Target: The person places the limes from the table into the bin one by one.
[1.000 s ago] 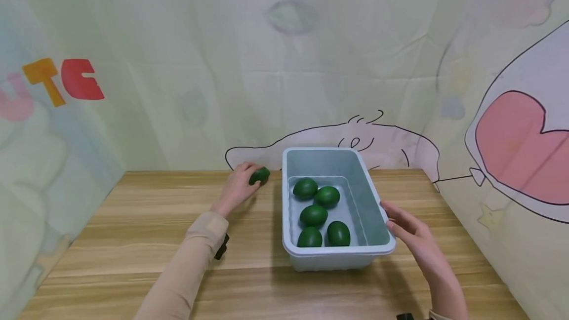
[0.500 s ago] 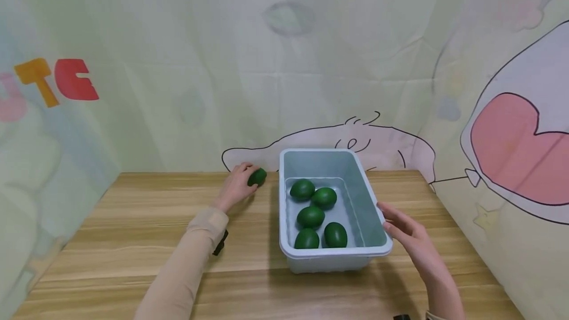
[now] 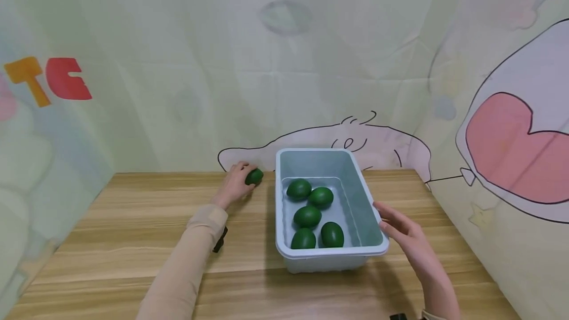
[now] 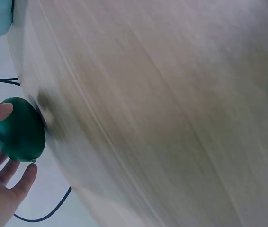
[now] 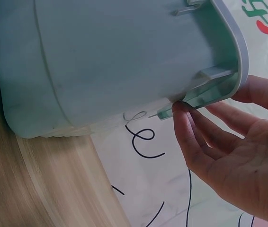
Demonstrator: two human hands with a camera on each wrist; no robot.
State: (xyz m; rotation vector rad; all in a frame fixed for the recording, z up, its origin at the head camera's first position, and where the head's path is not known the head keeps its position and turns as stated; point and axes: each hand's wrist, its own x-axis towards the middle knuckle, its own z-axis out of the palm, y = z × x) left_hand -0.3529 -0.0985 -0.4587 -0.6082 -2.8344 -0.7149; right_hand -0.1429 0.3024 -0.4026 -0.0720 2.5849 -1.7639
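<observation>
At the table's far edge, left of a pale blue plastic bin [image 3: 326,263], my left hand [image 3: 234,185] holds a dark green avocado [image 3: 254,177]. The left wrist view shows this smooth, egg-shaped avocado [image 4: 20,130] low over or on the tabletop, with the thumb across one side and the other fingers curled at its lower end. My right hand [image 3: 409,236] grips the right side of the bin's rim. In the right wrist view its fingers [image 5: 188,137] reach under the rim while part of the hand hides behind it. Several more avocados [image 3: 307,217] lie on the bin's floor.
The wood-grain table [image 3: 133,231] carries the bin near its middle right. A printed fabric backdrop [image 3: 186,88] rises behind the table's back edge and along both sides. The bin's walls stand between the left hand and the avocados inside.
The head view has shifted slightly, so everything sits a little further left in it. Both hands, the held avocado and the bin keep nearly the same positions on the table.
</observation>
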